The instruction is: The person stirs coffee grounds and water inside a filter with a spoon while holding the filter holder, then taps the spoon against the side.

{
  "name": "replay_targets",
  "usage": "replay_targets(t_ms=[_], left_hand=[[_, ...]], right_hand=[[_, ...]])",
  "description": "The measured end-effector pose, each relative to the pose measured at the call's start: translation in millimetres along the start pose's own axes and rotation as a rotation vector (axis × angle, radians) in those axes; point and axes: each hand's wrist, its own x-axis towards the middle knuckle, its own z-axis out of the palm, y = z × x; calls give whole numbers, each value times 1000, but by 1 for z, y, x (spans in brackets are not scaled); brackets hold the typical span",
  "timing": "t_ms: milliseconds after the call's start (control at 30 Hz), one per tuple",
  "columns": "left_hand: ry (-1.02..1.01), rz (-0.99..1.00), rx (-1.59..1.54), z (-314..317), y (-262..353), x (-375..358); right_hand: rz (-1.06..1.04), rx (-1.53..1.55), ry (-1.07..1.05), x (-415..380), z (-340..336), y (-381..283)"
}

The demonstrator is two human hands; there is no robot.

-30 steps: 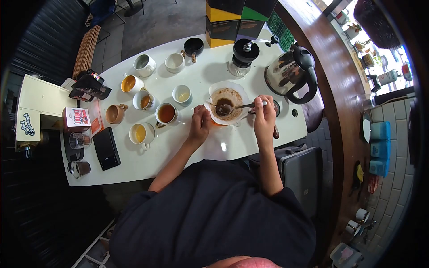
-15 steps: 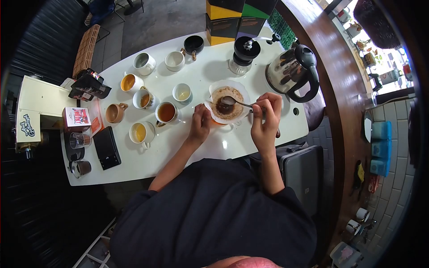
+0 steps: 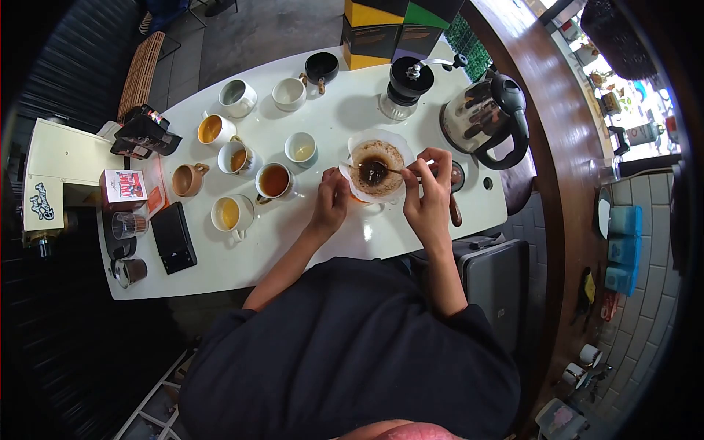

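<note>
A white paper filter [image 3: 393,139] sits in a dripper near the table's middle, with wet brown grounds inside and dark liquid at its centre. My right hand [image 3: 429,192] pinches the handle of a spoon [image 3: 393,171], whose bowl is down in the dark liquid and hidden. At the filter's left edge, my left hand [image 3: 331,199] has its fingers closed; whether they grip the rim is unclear. Left of that hand stand a cup of reddish-brown liquid [image 3: 273,181] and a cup of pale liquid [image 3: 301,149].
Behind the filter stands a hand grinder [image 3: 403,88], with a steel kettle [image 3: 484,117] to its right. Several more cups, including a brown cup [image 3: 188,180], occupy the left half. A black scale [image 3: 174,238] lies near the left end of the white table [image 3: 308,253].
The spoon has gone from above the grounds down into the liquid at the centre. My right hand has shifted slightly, and a round wooden-handled object now shows beside it.
</note>
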Motion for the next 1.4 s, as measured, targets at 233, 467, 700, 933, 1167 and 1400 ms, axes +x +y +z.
replay_targets(t_ms=[233, 467, 700, 933, 1167, 1400], left_hand=[[-34, -29, 26, -2, -11, -2], [-5, -27, -19, 1, -7, -1], [-37, -76, -12, -1, -7, -2], [-42, -74, -20, -2, -7, 0], [-57, -69, 13, -4, 1, 0], [-27, -32, -37, -1, -4, -2]], right_hand=[[-108, -126, 11, 0, -7, -10], [-156, -153, 2, -5, -3, -9], [-165, -140, -31, -17, 2, -15], [-196, -114, -41, -20, -3, -24], [-196, -92, -16, -20, -14, -31], [-185, -50, -56, -18, -10, -29]])
